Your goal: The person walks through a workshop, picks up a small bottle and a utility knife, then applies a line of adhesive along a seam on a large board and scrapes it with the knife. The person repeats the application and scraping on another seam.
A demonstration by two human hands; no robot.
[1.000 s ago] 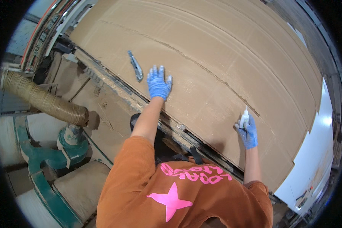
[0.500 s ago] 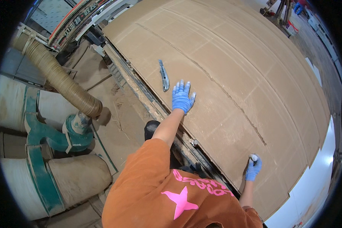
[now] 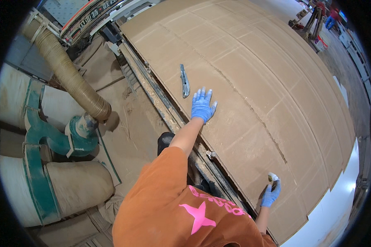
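Note:
A large brown fibreboard sheet (image 3: 251, 74) with cut lines lies across a machine bed. My left hand (image 3: 202, 105), in a blue glove, rests flat on the board with its fingers spread, just below a grey utility knife (image 3: 185, 80) that lies loose on the sheet. My right hand (image 3: 271, 193), also gloved in blue, is near the board's near edge and is closed around a small pale roll-like object (image 3: 273, 177). What that object is I cannot tell. My orange shirt (image 3: 181, 210) fills the lower middle.
A ribbed tan dust hose (image 3: 66, 70) runs to a green pipe fitting (image 3: 76, 133) and tan filter bags (image 3: 74, 185) at the left. A metal rail (image 3: 160, 103) with sawdust borders the board. A white panel (image 3: 334, 210) lies at the lower right.
The view has swung, so the board and hose sit differently in frame. My right hand with the pale object has dropped toward the near edge. My left hand stays flat beside the knife.

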